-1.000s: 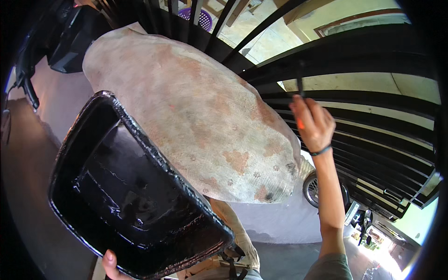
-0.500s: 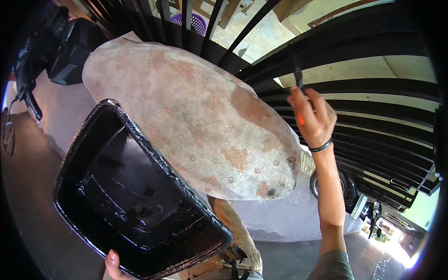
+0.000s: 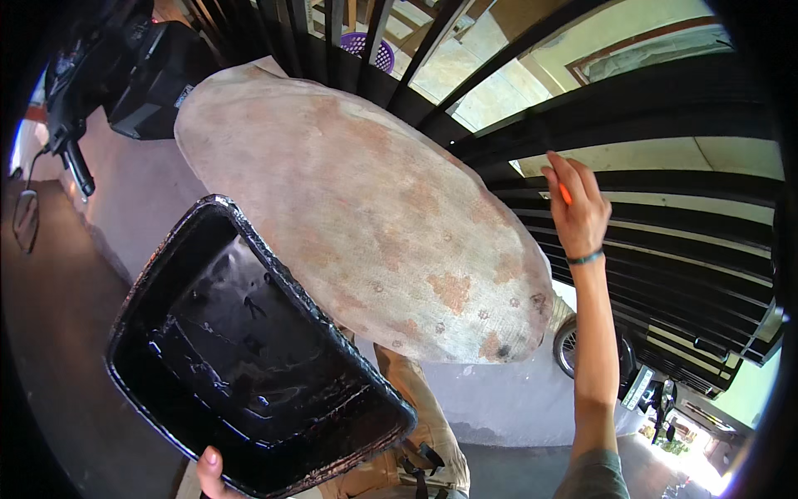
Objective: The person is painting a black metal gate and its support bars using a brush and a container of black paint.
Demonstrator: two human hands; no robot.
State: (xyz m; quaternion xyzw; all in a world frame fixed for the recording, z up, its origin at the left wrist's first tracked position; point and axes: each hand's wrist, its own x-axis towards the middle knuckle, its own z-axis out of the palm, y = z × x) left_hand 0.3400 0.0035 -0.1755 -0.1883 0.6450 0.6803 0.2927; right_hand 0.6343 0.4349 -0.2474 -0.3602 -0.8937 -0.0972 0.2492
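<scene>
My left hand (image 3: 214, 476) grips the near-left rim of a black plastic tub (image 3: 249, 333), its thumb over the edge. Glossy black liquid, like paint, coats the tub's inside. The tub is tilted in front of a stained pale cloth (image 3: 366, 208). My right hand (image 3: 579, 208) is raised on the right, fingers closed round a brush with an orange handle (image 3: 566, 194). Its dark head cannot be made out against the gate. The hand is in front of the black metal gate (image 3: 665, 187); whether the brush touches a bar, I cannot tell.
The cloth is draped over something long, beside a parked motorbike (image 3: 158, 83) at the far left. Another motorbike (image 3: 619, 358) stands at the right. Behind the bars is a purple basket (image 3: 370, 51). A grey wall (image 3: 507, 399) runs beyond my legs (image 3: 416, 399).
My right hand has come down slightly and to the right, still holding the brush. The dark brush head no longer shows clearly. The view has shifted a little; my left hand keeps hold of the tub.
</scene>
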